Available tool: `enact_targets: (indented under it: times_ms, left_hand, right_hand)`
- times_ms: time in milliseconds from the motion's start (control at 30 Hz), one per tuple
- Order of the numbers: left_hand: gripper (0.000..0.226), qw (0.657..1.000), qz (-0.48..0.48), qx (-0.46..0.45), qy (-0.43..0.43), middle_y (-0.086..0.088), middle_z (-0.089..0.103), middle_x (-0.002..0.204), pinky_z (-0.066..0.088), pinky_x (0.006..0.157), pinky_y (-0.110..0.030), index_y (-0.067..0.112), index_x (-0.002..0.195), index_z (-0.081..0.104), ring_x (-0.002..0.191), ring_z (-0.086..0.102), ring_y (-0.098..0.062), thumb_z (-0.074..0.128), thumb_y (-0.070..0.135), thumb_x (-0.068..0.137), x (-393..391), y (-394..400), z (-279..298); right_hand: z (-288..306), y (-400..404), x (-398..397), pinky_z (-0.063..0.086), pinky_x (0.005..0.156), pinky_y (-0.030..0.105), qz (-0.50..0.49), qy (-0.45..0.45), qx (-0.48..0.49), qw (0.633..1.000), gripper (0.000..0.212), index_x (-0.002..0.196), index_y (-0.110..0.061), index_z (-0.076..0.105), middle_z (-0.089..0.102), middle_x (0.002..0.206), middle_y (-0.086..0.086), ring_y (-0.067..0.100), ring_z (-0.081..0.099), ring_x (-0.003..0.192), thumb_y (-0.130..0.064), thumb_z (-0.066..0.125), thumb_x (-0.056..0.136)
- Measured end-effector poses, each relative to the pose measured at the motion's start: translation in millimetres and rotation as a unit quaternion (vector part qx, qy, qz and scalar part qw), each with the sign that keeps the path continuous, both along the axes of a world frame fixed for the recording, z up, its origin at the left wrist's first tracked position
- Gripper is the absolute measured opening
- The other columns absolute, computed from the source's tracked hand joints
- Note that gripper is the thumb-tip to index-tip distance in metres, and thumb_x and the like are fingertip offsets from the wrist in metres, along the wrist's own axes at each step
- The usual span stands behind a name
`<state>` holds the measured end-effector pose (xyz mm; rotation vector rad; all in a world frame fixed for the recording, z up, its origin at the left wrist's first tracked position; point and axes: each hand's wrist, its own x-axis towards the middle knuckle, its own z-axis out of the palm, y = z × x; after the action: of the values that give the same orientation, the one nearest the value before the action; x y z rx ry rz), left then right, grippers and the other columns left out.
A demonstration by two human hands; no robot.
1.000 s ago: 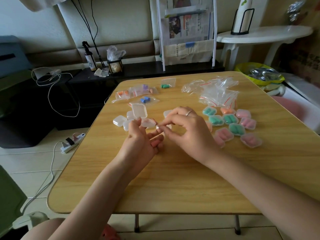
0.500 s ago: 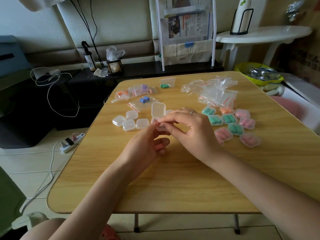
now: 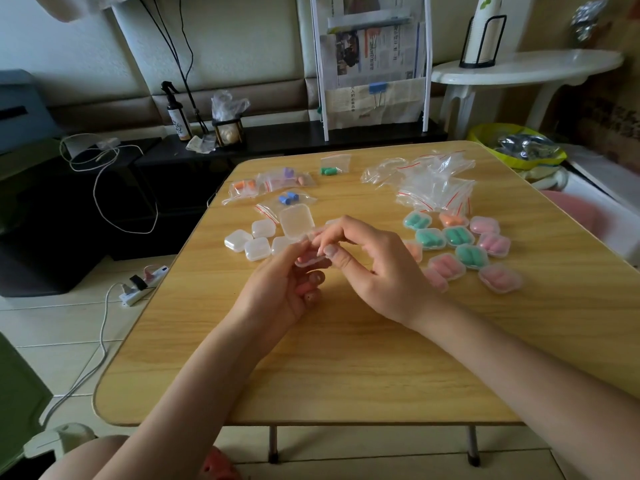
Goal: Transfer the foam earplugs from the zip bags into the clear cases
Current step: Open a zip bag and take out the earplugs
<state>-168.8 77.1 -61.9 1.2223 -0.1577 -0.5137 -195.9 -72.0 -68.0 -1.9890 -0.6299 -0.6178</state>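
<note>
My left hand (image 3: pixel 280 289) holds a small clear case (image 3: pixel 297 221) above the wooden table (image 3: pixel 346 358); its lid stands up open. My right hand (image 3: pixel 367 265) pinches at the case's lower half, where pink foam shows between the fingers. Three shut empty cases (image 3: pixel 256 247) lie just left of my hands. Filled cases (image 3: pixel 464 247) with green, pink and orange earplugs sit in a cluster to the right. Zip bags with blue earplugs (image 3: pixel 289 198), orange earplugs (image 3: pixel 244 185), purple and pink ones (image 3: pixel 289 174) and green ones (image 3: pixel 329 169) lie at the table's far side.
A heap of empty zip bags (image 3: pixel 433 185) lies at the far right of the table. Behind the table stand a newspaper rack (image 3: pixel 374 64), a spray bottle (image 3: pixel 178 116) and a white side table (image 3: pixel 519 69). A power strip (image 3: pixel 142 284) and cables lie on the floor to the left.
The open case has come up off the table into my left hand, with its lid raised. My right hand's fingers have closed in on the case's lower half.
</note>
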Motion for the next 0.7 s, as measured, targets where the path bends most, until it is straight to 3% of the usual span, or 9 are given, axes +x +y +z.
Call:
enact_targets:
  times_ms: [200,333,467,567,700]
  left_hand:
    - [0.052,0.993,0.058,-0.066,0.084,-0.002,0.064,0.068,0.033,0.057,-0.02,0.014,0.052,0.067,0.054,0.042,-0.01,0.037,0.018,0.094,4,3,4]
    - [0.024,0.987,0.057,-0.1,0.114,-0.006,0.065,0.07,0.041,0.053,-0.022,0.014,0.067,0.044,0.064,0.05,-0.016,0.042,0.017,0.091,5,2,1]
    - [0.009,0.987,0.037,-0.111,0.112,-0.005,0.058,0.068,0.029,0.06,-0.027,0.015,0.072,0.04,0.057,0.043,-0.015,0.047,0.016,0.077,5,1,1]
    - [0.005,0.987,0.032,-0.103,0.122,-0.007,0.066,0.075,0.043,0.059,-0.024,0.014,0.086,0.041,0.062,0.059,-0.019,0.042,0.018,0.089,7,2,-2]
    - [0.023,0.989,0.063,-0.092,0.096,-0.01,0.068,0.089,0.051,0.081,-0.033,0.009,0.08,0.055,0.081,0.065,-0.021,0.04,0.015,0.096,6,3,-2]
  right_hand:
    - [-1,2,1,0.041,0.087,0.026,-0.064,-0.084,-0.052,0.993,0.009,0.084,-0.009,0.064,0.063,0.084,-0.005,0.008,0.054,0.085,-0.018,0.065,0.084]
    - [-11,4,6,0.045,0.082,0.04,-0.071,-0.099,-0.16,0.98,0.019,0.095,-0.016,0.071,0.061,0.093,-0.004,0.017,0.053,0.091,-0.029,0.067,0.081]
    - [-18,4,10,0.047,0.08,0.044,-0.102,-0.109,-0.245,0.958,0.023,0.099,-0.02,0.072,0.061,0.099,0.0,0.024,0.056,0.096,-0.028,0.072,0.076]
    - [-15,4,9,0.046,0.083,0.04,-0.082,-0.089,-0.201,0.972,0.012,0.089,-0.016,0.069,0.061,0.093,-0.005,0.017,0.054,0.092,-0.022,0.072,0.079]
    - [-6,4,4,0.042,0.077,0.019,-0.066,-0.042,-0.071,0.994,0.008,0.089,-0.011,0.063,0.061,0.084,-0.007,0.007,0.052,0.082,-0.011,0.069,0.083]
